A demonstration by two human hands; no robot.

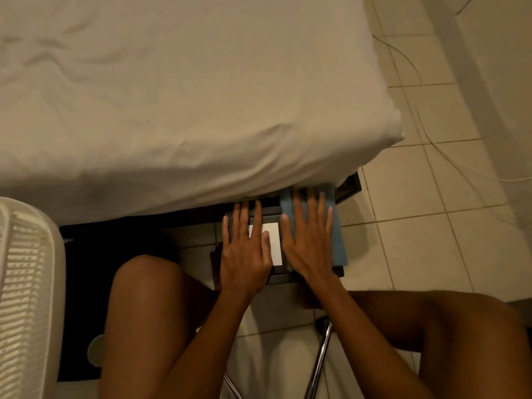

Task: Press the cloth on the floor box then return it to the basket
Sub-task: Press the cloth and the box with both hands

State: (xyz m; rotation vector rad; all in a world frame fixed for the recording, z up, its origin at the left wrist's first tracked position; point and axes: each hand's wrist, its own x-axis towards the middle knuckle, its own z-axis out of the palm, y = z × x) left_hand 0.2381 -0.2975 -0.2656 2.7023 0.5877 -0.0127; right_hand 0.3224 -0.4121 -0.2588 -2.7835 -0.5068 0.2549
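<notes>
A dark box (277, 276) with a white label (275, 243) stands on the tiled floor at the foot of the bed. A blue cloth (339, 243) lies flat along the box's right side. My right hand (309, 240) rests flat on the cloth with fingers spread. To its left, my left hand (244, 249) lies flat on the box, partly covering the label, with fingers apart. A white slatted basket (26, 283) stands at the far left edge.
A bed with a beige sheet (187, 96) overhangs the far end of the box. My bare knees frame the box. Chrome chair legs (319, 364) show below. A thin cable (431, 133) trails over the floor tiles at right.
</notes>
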